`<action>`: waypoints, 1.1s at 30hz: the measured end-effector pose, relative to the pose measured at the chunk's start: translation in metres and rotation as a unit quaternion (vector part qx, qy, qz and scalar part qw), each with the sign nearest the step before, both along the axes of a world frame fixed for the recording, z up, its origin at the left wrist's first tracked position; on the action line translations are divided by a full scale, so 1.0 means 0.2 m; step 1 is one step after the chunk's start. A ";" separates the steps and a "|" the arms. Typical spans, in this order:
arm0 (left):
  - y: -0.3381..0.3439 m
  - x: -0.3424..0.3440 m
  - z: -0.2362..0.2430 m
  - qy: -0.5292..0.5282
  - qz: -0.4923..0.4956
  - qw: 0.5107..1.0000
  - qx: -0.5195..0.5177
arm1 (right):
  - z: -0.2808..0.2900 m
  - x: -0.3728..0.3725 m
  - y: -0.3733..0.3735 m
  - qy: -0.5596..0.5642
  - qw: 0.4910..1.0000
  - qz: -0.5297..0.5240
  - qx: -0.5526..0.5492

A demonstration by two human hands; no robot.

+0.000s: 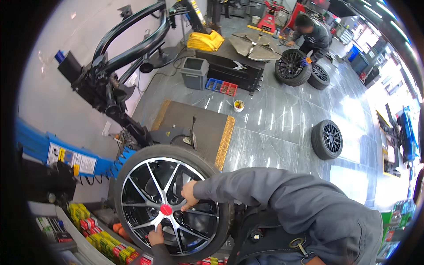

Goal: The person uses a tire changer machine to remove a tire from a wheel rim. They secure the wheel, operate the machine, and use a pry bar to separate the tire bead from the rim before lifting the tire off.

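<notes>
A car wheel [212, 236] with a black tyre and a black-and-silver spoked rim stands tilted in front of me, a red cap [166, 210] at its centre. My right hand [190, 194] reaches across from the right and grips a spoke beside the cap, thumb lower and fingers bent into the gap. Below the cap, my left hand [156, 237] holds another spoke, one finger lying along it toward the centre. What the wheel rests on is hidden behind it.
Black machine arms [128, 57] and a blue beam [33, 139] stand at the left. Small coloured boxes [101, 240] fill a shelf at lower left. Beyond lie a grey bin [194, 73], a small bucket [238, 106] and a loose wheel [327, 139]. Far right, a co-worker [316, 37] handles another wheel.
</notes>
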State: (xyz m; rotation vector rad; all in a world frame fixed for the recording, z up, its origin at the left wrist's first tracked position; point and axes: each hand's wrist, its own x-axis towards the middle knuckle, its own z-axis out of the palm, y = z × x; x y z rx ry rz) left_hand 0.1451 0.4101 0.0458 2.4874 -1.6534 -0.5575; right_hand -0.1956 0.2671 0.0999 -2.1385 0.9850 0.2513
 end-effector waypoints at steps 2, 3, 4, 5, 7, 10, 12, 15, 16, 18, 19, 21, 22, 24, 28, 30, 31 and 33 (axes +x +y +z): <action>-0.01 0.00 0.01 -0.054 0.012 0.998 0.006 | 0.00 0.00 -0.01 -0.045 0.999 0.004 -0.010; -0.02 0.00 0.01 -0.039 0.022 0.998 0.033 | -0.02 0.00 -0.02 -0.043 0.999 0.008 -0.012; -0.02 0.01 0.01 -0.003 0.026 0.999 0.036 | -0.04 0.01 -0.03 -0.018 1.000 0.007 0.014; -0.03 0.01 0.01 0.001 0.033 0.998 0.055 | -0.06 0.02 -0.05 -0.004 1.000 0.019 0.017; -0.04 0.02 0.00 -0.042 0.033 0.998 0.042 | -0.09 0.03 -0.07 -0.030 0.999 0.014 0.018; -0.05 0.04 0.02 0.023 0.055 0.996 0.066 | -0.09 0.06 -0.08 -0.030 0.999 0.015 0.030; -0.04 0.06 0.02 -0.031 0.046 0.998 0.033 | -0.06 0.07 -0.06 -0.047 0.999 0.007 -0.007; -0.02 0.09 -0.01 -0.108 -0.054 0.993 0.004 | 0.01 0.05 -0.02 -0.042 0.999 -0.011 -0.013; -0.01 0.10 -0.04 -0.158 -0.096 0.982 0.033 | 0.03 0.03 0.00 -0.032 0.998 -0.018 -0.044; 0.04 0.09 -0.12 -0.174 -0.081 0.976 0.104 | 0.05 -0.06 0.07 -0.022 0.998 0.021 -0.059; 0.10 0.11 -0.15 -0.155 -0.105 0.977 0.100 | 0.07 -0.11 0.11 0.009 0.999 0.021 -0.048; 0.20 0.10 -0.22 -0.148 -0.144 0.976 0.074 | 0.11 -0.21 0.20 -0.062 0.992 -0.018 -0.109; 0.25 0.07 -0.24 -0.173 -0.163 0.968 0.074 | 0.14 -0.25 0.25 -0.098 0.987 -0.027 -0.124; 0.33 0.08 -0.19 -0.243 -0.215 0.943 0.074 | 0.20 -0.32 0.38 -0.102 0.984 -0.032 -0.141; 0.41 -0.17 -0.16 -0.202 -0.197 0.959 -0.012 | 0.26 -0.64 0.56 -0.112 0.977 -0.069 -0.169; 0.41 -0.38 -0.16 -0.209 -0.241 0.947 -0.024 | 0.25 -0.86 0.68 -0.140 0.966 -0.103 -0.190; 0.40 -0.49 -0.15 -0.212 -0.260 0.941 -0.032 | 0.24 -0.99 0.74 -0.144 0.966 -0.113 -0.182; 0.37 -0.73 -0.12 -0.221 -0.309 0.924 -0.043 | 0.19 -1.25 0.89 -0.152 0.961 -0.150 -0.174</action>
